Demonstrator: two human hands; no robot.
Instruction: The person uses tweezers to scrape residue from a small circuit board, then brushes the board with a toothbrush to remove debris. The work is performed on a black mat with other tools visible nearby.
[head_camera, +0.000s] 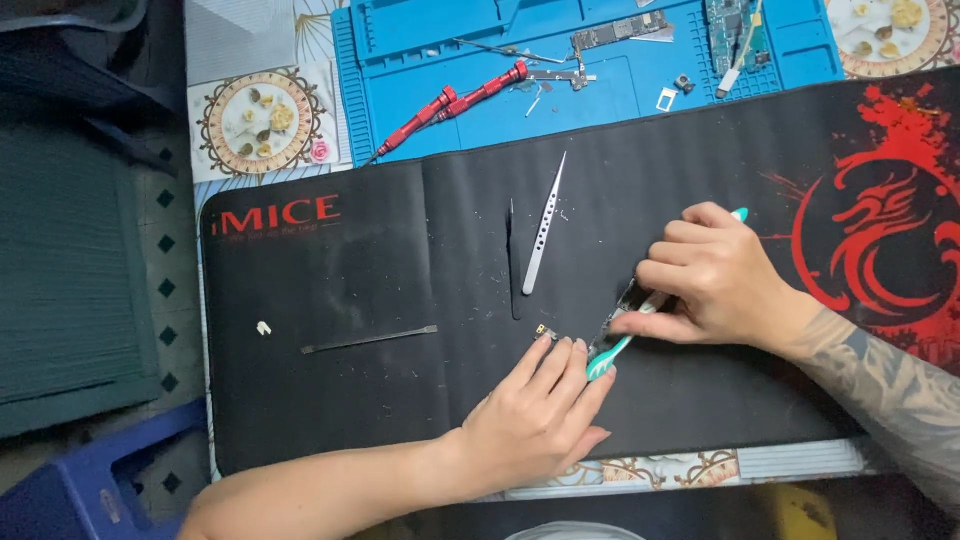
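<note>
My right hand (712, 282) grips a teal and white toothbrush (607, 356), its bristle end pressed on a small dark circuit board (622, 308) on the black desk mat (380, 290). My left hand (540, 410) lies flat on the mat with its fingertips against the board's near end, next to a tiny gold-coloured part (545, 331). Most of the board is hidden under the hands.
Silver tweezers (544, 225), black tweezers (514, 262), a thin metal strip (370, 340) and a small white piece (264, 328) lie on the mat. Behind it a blue repair mat (420, 60) holds a red screwdriver (450, 102), circuit boards (620, 30) and small parts.
</note>
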